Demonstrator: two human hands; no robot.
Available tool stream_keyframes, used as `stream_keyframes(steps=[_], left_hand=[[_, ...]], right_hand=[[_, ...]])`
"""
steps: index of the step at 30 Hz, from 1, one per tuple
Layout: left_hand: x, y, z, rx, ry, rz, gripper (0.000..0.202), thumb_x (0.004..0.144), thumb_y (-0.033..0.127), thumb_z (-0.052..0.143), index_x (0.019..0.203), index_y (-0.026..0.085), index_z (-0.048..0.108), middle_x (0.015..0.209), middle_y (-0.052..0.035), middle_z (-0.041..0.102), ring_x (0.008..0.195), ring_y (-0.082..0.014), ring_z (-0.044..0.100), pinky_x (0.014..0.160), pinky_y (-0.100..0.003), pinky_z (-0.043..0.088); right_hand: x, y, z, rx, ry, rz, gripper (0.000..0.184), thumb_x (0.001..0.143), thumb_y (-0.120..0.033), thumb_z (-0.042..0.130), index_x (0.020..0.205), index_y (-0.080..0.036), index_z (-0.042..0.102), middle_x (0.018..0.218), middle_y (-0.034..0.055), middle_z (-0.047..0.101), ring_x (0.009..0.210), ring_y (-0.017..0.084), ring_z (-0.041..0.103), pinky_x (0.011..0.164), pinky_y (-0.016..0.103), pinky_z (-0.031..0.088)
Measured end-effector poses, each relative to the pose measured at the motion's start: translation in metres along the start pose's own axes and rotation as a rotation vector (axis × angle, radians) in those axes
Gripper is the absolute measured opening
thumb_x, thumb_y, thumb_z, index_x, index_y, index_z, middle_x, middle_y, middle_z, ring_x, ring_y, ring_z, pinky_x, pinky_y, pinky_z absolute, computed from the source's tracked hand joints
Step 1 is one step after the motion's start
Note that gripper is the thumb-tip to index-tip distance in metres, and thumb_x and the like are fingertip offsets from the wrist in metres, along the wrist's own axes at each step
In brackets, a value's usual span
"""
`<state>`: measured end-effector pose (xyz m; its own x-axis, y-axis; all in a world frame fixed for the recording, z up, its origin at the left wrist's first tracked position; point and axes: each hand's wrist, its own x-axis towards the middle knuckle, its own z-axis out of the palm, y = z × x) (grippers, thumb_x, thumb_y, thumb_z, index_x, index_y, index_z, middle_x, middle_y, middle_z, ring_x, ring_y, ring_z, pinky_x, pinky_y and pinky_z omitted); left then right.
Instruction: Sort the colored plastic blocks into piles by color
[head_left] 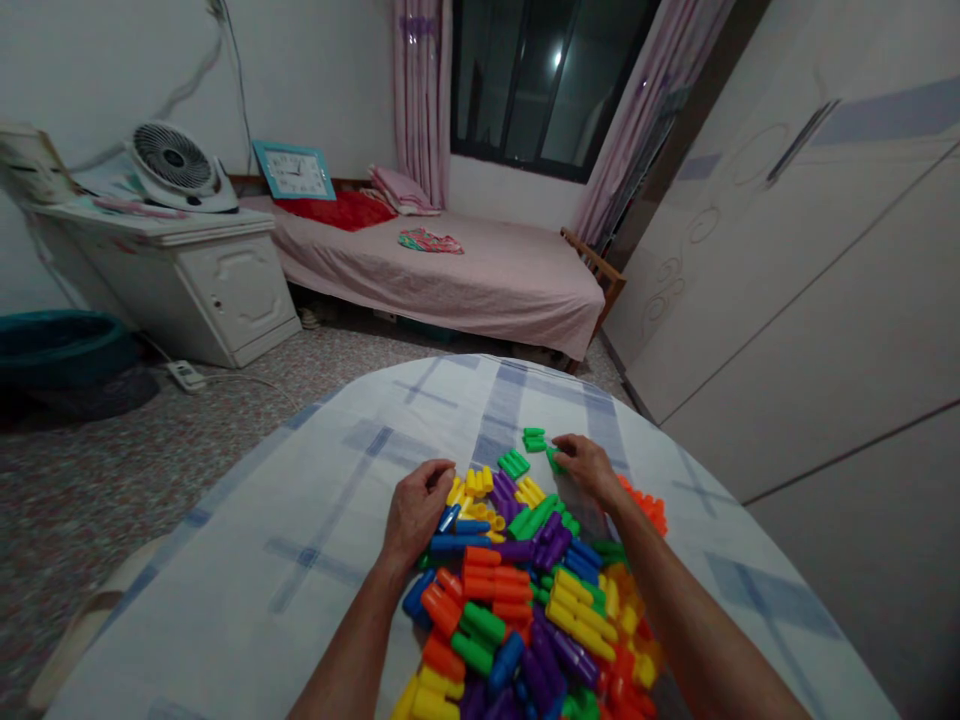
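Note:
A heap of coloured plastic bullet-shaped blocks [525, 600] in orange, green, yellow, purple and blue lies on a table covered with a white and blue checked cloth [322, 520]. My left hand [415, 510] rests on the far left edge of the heap, fingers curled over yellow and blue blocks. My right hand [590, 468] is at the heap's far right edge, fingers pinched on a green block [556, 461]. Two small groups of green blocks [534, 439] lie apart just beyond the heap.
Beyond the table stand a bed with a pink cover [465, 265], a white cabinet [195, 280] with a fan [176, 165] and a clock [294, 171] behind it. A white wardrobe [810, 260] lines the right wall. A teal basin [52, 345] sits on the floor at left.

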<state>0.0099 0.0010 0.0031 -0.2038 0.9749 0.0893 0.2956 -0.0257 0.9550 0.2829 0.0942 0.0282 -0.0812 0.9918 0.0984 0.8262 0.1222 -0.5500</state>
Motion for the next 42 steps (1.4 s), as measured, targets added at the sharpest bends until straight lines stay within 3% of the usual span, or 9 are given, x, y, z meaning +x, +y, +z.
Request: stream_keyframes(steps=[4,9,12,20,25,32,35,42], left_hand=[[0.0,0.0,0.0,0.003,0.016,-0.003,0.032,0.08,0.042,0.054,0.093,0.018,0.07,0.089,-0.0048,0.072,0.082,-0.0198,0.065,0.077,-0.029,0.049],[-0.001,0.001,0.0,0.001,0.023,0.017,0.031,0.08,0.04,0.053,0.093,0.017,0.07,0.09,-0.0054,0.072,0.082,-0.0197,0.065,0.079,-0.03,0.049],[0.0,0.001,0.0,0.01,0.019,0.001,0.031,0.08,0.04,0.054,0.093,0.017,0.07,0.09,-0.0057,0.072,0.082,-0.0197,0.065,0.078,-0.03,0.049],[0.0,0.001,0.0,-0.004,0.014,-0.001,0.031,0.081,0.04,0.053,0.093,0.018,0.069,0.09,-0.0043,0.072,0.083,-0.0192,0.065,0.076,-0.028,0.048],[-0.001,0.002,0.0,0.011,0.015,-0.003,0.03,0.081,0.039,0.053,0.094,0.018,0.07,0.092,-0.0044,0.072,0.085,-0.0192,0.065,0.077,-0.028,0.048],[-0.001,0.002,0.0,0.006,0.006,-0.012,0.03,0.082,0.039,0.053,0.096,0.018,0.069,0.093,-0.0043,0.072,0.085,-0.019,0.065,0.077,-0.028,0.048],[-0.001,0.001,0.0,0.007,0.009,-0.011,0.03,0.082,0.039,0.054,0.096,0.017,0.069,0.093,-0.0045,0.072,0.085,-0.019,0.065,0.078,-0.028,0.048],[-0.001,0.001,0.0,0.009,0.005,-0.009,0.03,0.083,0.039,0.053,0.096,0.017,0.069,0.092,-0.0047,0.072,0.084,-0.0188,0.065,0.077,-0.028,0.049]], right_hand=[[-0.019,0.0,-0.012,-0.016,0.007,-0.069,0.036,0.075,-0.022,0.055,0.11,-0.018,0.063,0.106,0.0091,0.063,0.087,0.018,0.061,0.083,0.035,0.048],[-0.053,-0.013,-0.034,0.064,-0.371,-0.165,0.038,0.073,-0.022,0.059,0.111,-0.022,0.064,0.102,0.0053,0.064,0.088,0.017,0.06,0.078,0.031,0.05],[-0.065,-0.019,-0.036,0.039,-0.454,-0.147,0.04,0.07,-0.018,0.06,0.109,-0.021,0.065,0.1,0.0052,0.063,0.087,0.018,0.059,0.079,0.031,0.049],[-0.07,-0.013,-0.031,0.139,-0.445,-0.092,0.024,0.071,-0.023,0.06,0.095,-0.02,0.061,0.082,0.0001,0.058,0.075,0.014,0.054,0.069,0.027,0.047],[-0.07,-0.012,-0.028,0.187,-0.481,-0.064,0.044,0.07,-0.024,0.06,0.114,-0.02,0.054,0.085,0.0004,0.057,0.075,0.015,0.053,0.067,0.027,0.045],[-0.071,-0.009,-0.031,0.163,-0.468,-0.048,0.014,0.07,-0.026,0.058,0.082,-0.019,0.056,0.071,-0.0022,0.053,0.065,0.013,0.048,0.059,0.024,0.039],[-0.061,-0.008,-0.039,0.279,-0.436,-0.038,0.017,0.074,-0.035,0.057,0.08,-0.019,0.057,0.07,-0.002,0.056,0.064,0.013,0.049,0.058,0.025,0.039],[-0.014,-0.004,-0.042,0.447,-0.206,0.079,0.027,0.071,-0.044,0.059,0.08,-0.018,0.058,0.062,-0.0017,0.057,0.055,0.013,0.05,0.052,0.025,0.039]])
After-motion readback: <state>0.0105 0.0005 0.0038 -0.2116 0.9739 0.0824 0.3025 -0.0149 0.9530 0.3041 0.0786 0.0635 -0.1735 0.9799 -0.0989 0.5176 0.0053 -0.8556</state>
